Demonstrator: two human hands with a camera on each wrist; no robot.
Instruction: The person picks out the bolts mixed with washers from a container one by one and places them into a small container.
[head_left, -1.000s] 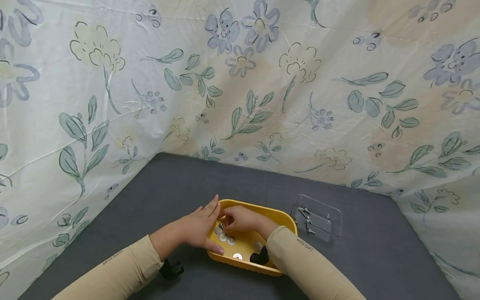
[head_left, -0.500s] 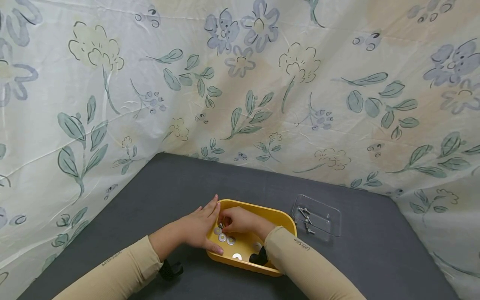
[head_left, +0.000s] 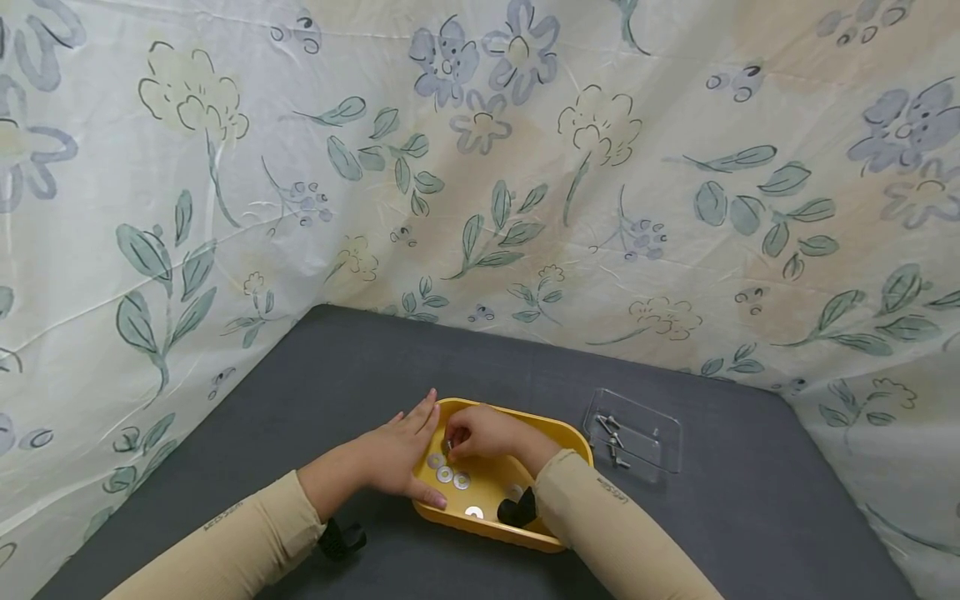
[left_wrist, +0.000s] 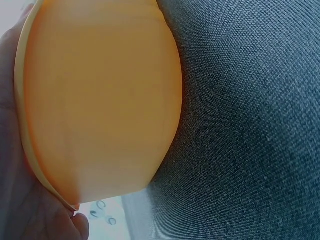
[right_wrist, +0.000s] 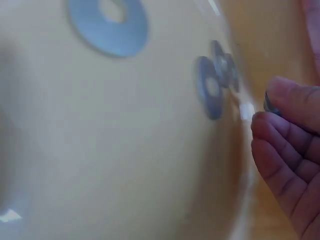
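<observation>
A yellow tray (head_left: 558,442) sits on the grey table and holds several flat metal washers (head_left: 446,474). My left hand (head_left: 397,457) rests flat against the tray's left outer wall (left_wrist: 100,100), fingers straight, thumb along the near corner. My right hand (head_left: 453,442) reaches into the tray's far left part and pinches a small metal part (head_left: 447,447) between curled fingertips (right_wrist: 287,97). In the right wrist view, washers (right_wrist: 210,92) lie on the tray floor beside those fingers. The part itself is mostly hidden by the fingers.
A clear plastic tray (head_left: 660,446) with a few small bolts (head_left: 613,437) lies to the right of the yellow one. Flowered cloth (head_left: 480,167) walls in the table at the back and both sides. Bare grey tabletop (head_left: 337,367) lies behind the trays.
My right hand has shifted slightly up and away inside the tray, still pinching the small part. The left hand and the tray have stayed put.
</observation>
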